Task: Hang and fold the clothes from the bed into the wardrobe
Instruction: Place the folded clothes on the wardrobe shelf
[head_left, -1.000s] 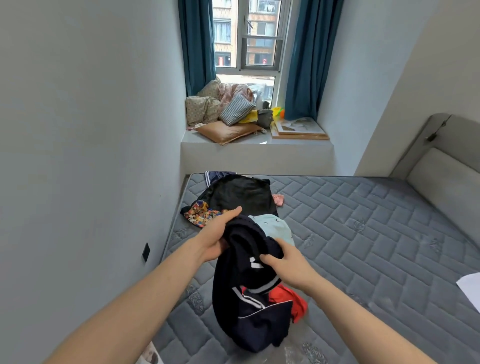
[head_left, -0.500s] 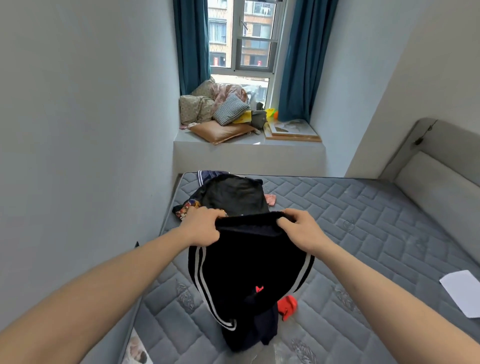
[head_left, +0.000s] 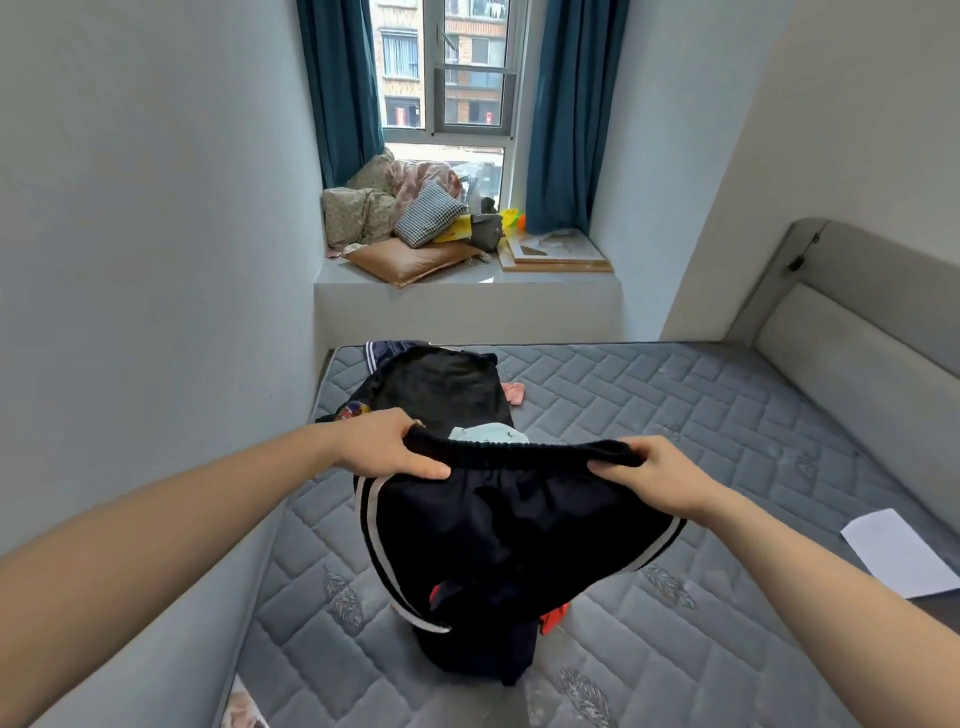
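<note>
A pair of black shorts with white side stripes (head_left: 509, 535) hangs spread above the grey quilted mattress (head_left: 701, 415). My left hand (head_left: 387, 444) grips the left end of the elastic waistband, and my right hand (head_left: 657, 475) grips the right end. The lower part of the shorts rests on the mattress, with a bit of red cloth (head_left: 553, 618) showing beneath. Beyond them lies a pile of clothes: a black garment (head_left: 441, 384), a pale blue piece (head_left: 488, 432), a patterned piece (head_left: 353, 410) and a small pink item (head_left: 514, 392). No wardrobe is in view.
A wall runs close along the left side of the bed. A grey padded headboard (head_left: 857, 343) stands at the right. A white sheet of paper (head_left: 898, 551) lies at the mattress's right edge. The window ledge (head_left: 545, 283) holds pillows, cushions and flat boards.
The bunched dark garment has been opened out: my hands moved apart along the waistband and now hold the shorts stretched wide. The view has drawn nearer to the bed.
</note>
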